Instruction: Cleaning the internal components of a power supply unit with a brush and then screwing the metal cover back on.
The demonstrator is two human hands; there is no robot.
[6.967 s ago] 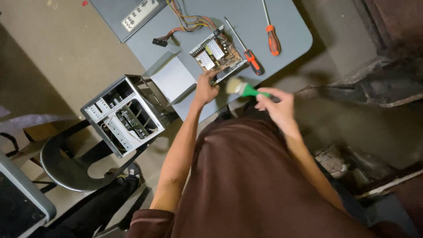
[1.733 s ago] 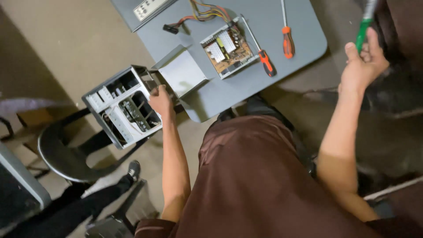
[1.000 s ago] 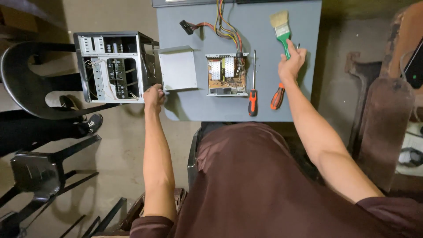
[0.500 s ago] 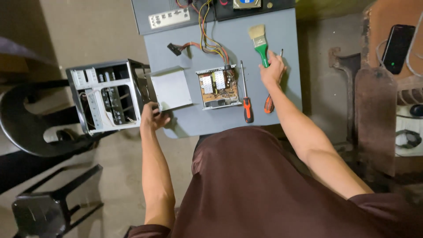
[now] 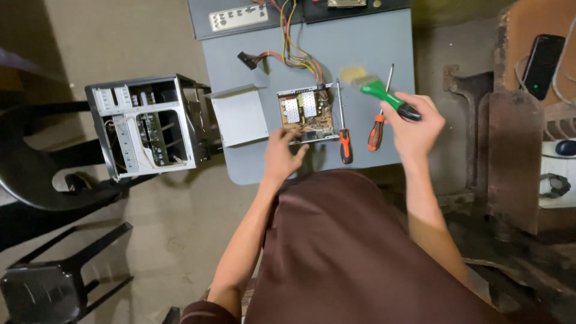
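My right hand [image 5: 414,126] grips a paintbrush [image 5: 375,90] with a green handle and pale bristles, held above the grey table [image 5: 372,48] to the right of an opened power supply board [image 5: 305,114]. My left hand [image 5: 283,157] rests at the near edge of that board, fingers spread, touching its metal tray. Coloured wires [image 5: 294,42] run from the board toward the table's far end. A bent metal cover [image 5: 240,115] lies left of the board.
Two orange-handled screwdrivers [image 5: 343,135] [image 5: 379,120] lie between the board and my right hand. An open computer case [image 5: 147,129] sits on a black chair [image 5: 42,180] at the left. A phone [image 5: 541,57] lies on a brown surface at the right.
My left hand left the computer case and moved right onto the power supply board. My right hand swung the brush down from over the table's far side to beside the screwdrivers.
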